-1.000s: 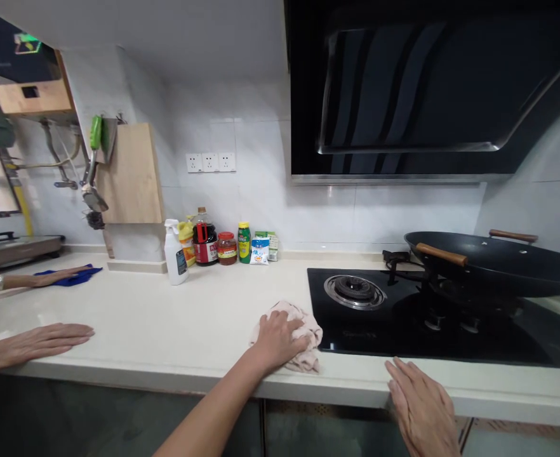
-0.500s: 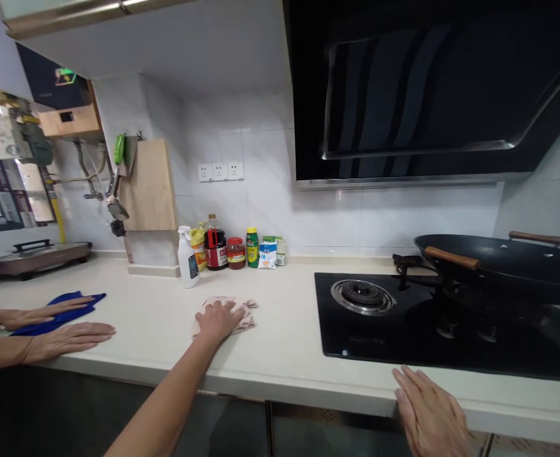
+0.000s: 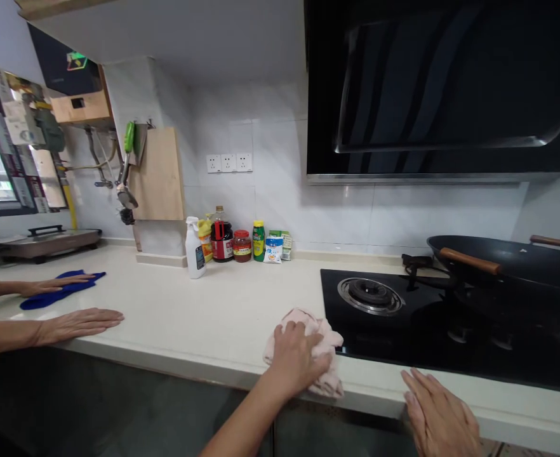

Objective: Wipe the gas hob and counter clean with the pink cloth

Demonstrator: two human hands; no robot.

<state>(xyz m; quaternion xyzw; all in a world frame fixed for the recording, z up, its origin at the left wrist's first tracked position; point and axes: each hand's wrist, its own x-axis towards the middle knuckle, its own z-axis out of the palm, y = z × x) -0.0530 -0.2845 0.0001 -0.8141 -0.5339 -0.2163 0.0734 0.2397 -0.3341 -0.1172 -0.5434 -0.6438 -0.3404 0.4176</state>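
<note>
My left hand (image 3: 295, 360) presses a pale pink cloth (image 3: 325, 333) onto the white countertop (image 3: 232, 311), its fingers bent over the crumpled fabric. The cloth lies at the front edge of the counter and touches the near left corner of the black gas stove (image 3: 394, 336). On the right, my right hand (image 3: 442, 416) rests at the counter's front edge, fingers stretched out and holding nothing. A strip of counter lies between it and the stove.
At the left, a co-worker's hand presses a blue cloth (image 3: 77, 289); the other lies flat. A white spray bottle (image 3: 195, 251), a sauce jar (image 3: 242, 247) and other containers stand along the wall. A wok (image 3: 513, 257) sits on the stove's right side, beneath the range hood (image 3: 432, 95).
My left hand has slid the pink cloth right and nearer, from mid-counter to the stove's corner. My right hand stays at the edge. The co-worker's blue cloth has shifted slightly; the view has turned a little.
</note>
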